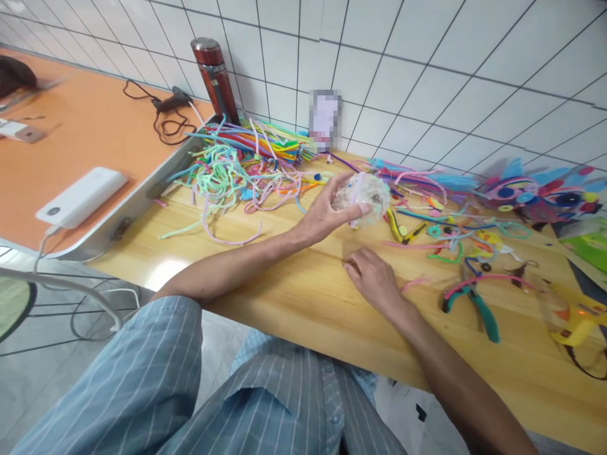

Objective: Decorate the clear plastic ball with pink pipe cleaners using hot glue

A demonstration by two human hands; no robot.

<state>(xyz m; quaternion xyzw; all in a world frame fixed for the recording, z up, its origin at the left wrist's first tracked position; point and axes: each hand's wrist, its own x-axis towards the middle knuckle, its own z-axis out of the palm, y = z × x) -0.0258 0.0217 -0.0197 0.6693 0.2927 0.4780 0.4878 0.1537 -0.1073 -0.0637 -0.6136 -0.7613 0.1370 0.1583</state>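
Note:
My left hand (329,212) grips a clear, round plastic container (367,196) by its side, thumb in front. The container is tilted above the table, and small coloured bits show through its wall. My right hand (372,278) rests low over the wooden table (294,284), just in front of the container. Its fingers are curled together, and whatever may be between them is hidden. To its right lie pliers with green handles (486,316) and a pink pipe cleaner (497,278) across them. Behind the right hand is a bent yellow-and-black pipe cleaner (403,230).
Tangled pipe cleaners (222,170) lie at the back left, beside a red thermos (215,79). A blurred phone (325,120) leans on the tiled wall. Feathered masks (535,193) stand back right; a yellow glue gun (581,319) is far right. A white power bank (80,196) lies on the orange table.

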